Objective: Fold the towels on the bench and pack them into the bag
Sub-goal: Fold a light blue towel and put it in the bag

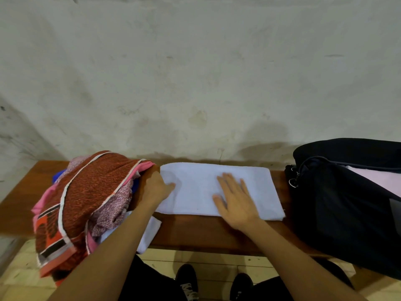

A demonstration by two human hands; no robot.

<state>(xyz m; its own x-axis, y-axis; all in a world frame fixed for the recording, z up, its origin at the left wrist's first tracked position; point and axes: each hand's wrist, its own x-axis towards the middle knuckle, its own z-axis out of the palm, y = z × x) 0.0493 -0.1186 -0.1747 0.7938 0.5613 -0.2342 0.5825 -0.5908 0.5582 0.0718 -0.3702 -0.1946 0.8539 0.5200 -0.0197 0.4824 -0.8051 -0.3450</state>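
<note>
Towel [195,187] lies folded flat on the bench [206,233] under my right hand [235,202], fingers straight; my left hand [157,187] pinches its left edge, bag [338,203] at right.

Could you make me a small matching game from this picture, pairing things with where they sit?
Things:
1. flat white towel
2. black fabric bag
3. heap of red and pink patterned cloths
4. right hand

Places:
A. right end of the wooden bench
B. left end of the bench
C. middle of the bench
D. flat on the towel

Pairs: 1-C, 2-A, 3-B, 4-D
</note>
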